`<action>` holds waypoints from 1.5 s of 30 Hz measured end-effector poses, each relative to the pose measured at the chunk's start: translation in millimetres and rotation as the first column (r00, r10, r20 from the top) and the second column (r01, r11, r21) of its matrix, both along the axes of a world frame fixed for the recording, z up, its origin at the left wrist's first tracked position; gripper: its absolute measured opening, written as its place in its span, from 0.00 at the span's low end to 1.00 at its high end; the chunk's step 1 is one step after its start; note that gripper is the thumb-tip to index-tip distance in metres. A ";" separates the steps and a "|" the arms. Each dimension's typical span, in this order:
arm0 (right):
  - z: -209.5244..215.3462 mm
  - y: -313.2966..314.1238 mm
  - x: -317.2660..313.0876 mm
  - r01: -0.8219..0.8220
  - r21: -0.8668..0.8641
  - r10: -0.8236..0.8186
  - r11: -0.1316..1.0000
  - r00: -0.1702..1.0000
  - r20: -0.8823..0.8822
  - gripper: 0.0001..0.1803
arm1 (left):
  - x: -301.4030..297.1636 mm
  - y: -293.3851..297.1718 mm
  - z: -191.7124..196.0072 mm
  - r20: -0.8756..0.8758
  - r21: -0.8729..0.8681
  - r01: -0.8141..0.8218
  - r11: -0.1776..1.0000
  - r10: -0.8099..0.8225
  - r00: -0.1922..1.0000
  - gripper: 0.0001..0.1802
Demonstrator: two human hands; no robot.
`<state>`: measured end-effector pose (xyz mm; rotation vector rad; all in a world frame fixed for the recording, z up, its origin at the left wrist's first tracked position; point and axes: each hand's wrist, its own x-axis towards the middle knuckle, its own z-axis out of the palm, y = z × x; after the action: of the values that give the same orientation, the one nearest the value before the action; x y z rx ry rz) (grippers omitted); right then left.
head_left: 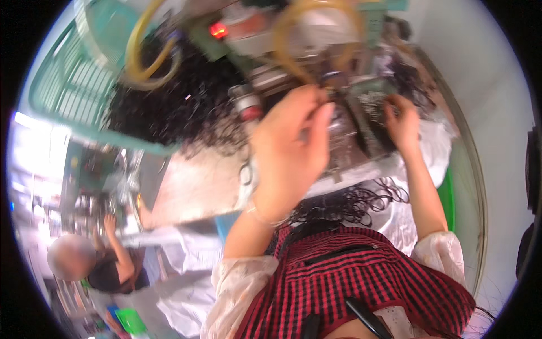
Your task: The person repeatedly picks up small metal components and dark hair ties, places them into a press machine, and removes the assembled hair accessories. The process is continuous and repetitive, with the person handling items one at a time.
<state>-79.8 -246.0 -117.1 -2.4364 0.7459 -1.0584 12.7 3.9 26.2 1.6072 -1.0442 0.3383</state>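
My left hand (293,144) is raised at the front of a bench machine (271,76). Its fingers are curled in and its thumb is pressed close; whatever they hold is hidden. Just beyond the fingertips, a dark strand (357,127) that looks like hair runs down over the work surface. My right hand (404,124) is at the right edge of a dark tray (370,133) strewn with tiny silvery pieces (372,104). Its fingers and thumb are bent inward over the tray, and blur hides anything between them. Black curly hair (344,206) hangs below the table edge, above my lap.
A green plastic basket (68,93) at the far left stands by a large heap of black curly hair (169,101). Yellow hoses (138,51) loop overhead beside a red light (218,30). A wall (468,73) bounds the right. Another person (121,271) works at lower left.
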 end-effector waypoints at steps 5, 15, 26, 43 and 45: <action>27.0 22.0 5.1 -0.039 0.227 0.018 0.973 0.995 0.095 0.09 | -7.9 7.2 -3.5 -0.012 0.048 -0.041 0.998 0.041 0.999 0.12; 22.1 28.9 -5.2 -0.172 0.338 0.105 0.925 0.973 0.207 0.09 | 101.4 160.1 -66.5 0.180 0.211 -0.676 0.706 0.651 0.737 0.05; -41.9 18.5 -19.8 -0.097 0.127 0.080 0.987 0.988 0.135 0.11 | 142.3 138.4 -157.6 -0.494 0.408 -0.435 0.803 0.595 0.634 0.14; 52.5 91.2 32.3 -0.599 0.411 0.310 0.688 0.754 0.580 0.24 | 157.3 152.8 -94.6 -0.746 0.062 -0.133 0.989 0.135 0.653 0.14; 58.9 98.3 34.5 -0.620 0.434 0.258 0.654 0.722 0.642 0.26 | 151.7 153.6 -82.4 -0.841 -0.107 0.019 0.994 -0.101 0.532 0.11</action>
<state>-45.2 -147.7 -58.1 -1.5021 0.1909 -0.9848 164.4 157.5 -56.2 1.3758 -0.2929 -0.4480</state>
